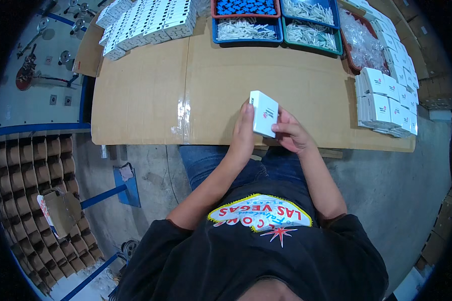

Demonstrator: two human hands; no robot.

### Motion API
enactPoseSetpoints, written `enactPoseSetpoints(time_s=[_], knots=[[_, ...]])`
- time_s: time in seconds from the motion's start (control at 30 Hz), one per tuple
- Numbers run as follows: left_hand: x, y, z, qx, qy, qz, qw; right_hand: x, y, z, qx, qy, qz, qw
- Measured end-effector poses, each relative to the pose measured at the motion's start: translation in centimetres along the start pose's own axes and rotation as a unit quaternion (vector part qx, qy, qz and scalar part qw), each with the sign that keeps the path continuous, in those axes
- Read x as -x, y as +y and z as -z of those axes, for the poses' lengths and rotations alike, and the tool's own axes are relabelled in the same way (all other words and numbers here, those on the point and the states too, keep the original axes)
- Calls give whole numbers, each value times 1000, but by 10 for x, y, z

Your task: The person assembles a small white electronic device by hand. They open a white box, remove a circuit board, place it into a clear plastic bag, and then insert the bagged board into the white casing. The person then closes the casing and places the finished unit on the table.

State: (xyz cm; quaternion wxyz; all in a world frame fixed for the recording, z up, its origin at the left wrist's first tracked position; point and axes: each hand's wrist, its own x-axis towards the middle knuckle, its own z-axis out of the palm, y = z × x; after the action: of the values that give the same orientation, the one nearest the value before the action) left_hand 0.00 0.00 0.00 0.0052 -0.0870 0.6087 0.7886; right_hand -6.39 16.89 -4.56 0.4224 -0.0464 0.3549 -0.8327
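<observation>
Holding a small white box [264,114] in front of you, over the near part of the cardboard-covered worktop [140,95], you grasp its left side with your left hand [243,131]. Your right hand [292,133] grips its lower right corner, the thumb on the printed face. To your right stand stacked white boxes [384,103]; at the far side, a blue tray [247,43] holds slim white pieces, beside a green tray [314,49] of similar ones.
</observation>
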Motion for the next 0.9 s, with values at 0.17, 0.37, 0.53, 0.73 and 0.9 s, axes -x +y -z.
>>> enactPoseSetpoints(time_s=[0.17,0.37,0.53,0.73,0.9], knots=[[-5,5,-12,207,91,112,968,-5,-3,-14,179,137,48,973],[-3,2,-2,244,101,143,954,2,-16,-50,600,95,270,747],[-1,-3,-11,232,97,133,959,-3,3,-46,577,59,276,766],[-1,-6,-16,238,149,130,951,-11,14,-44,592,55,289,750],[-2,-21,-10,218,150,94,960,-12,14,-49,588,52,282,756]])
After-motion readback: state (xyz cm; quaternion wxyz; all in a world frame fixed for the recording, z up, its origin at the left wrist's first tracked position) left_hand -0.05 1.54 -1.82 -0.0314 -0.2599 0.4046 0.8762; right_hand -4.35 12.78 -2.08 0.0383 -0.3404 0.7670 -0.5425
